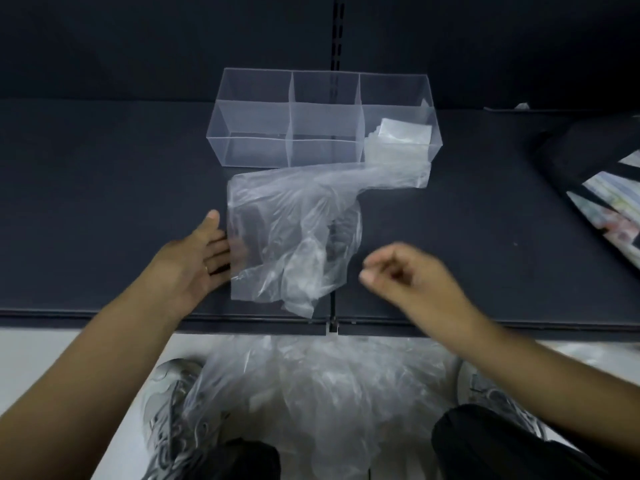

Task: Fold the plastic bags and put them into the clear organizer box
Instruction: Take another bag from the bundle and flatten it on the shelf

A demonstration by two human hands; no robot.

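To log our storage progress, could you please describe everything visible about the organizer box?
The box is clear, rigid-looking plastic, open-topped and divided into six compartments, two rows of three. It stands upright on the dark shelf. Folded bags sit in its near right compartment. A loose bag in front reaches its front wall at the right.

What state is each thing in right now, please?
Plastic bag: unfolded, crumpled, lying on the shelf.
Organizer box: open-topped, folded bags at its right end.
Left hand: open, fingers at the bag's left edge.
Right hand: fingers curled, empty.
Bag pile: loose, on the floor.
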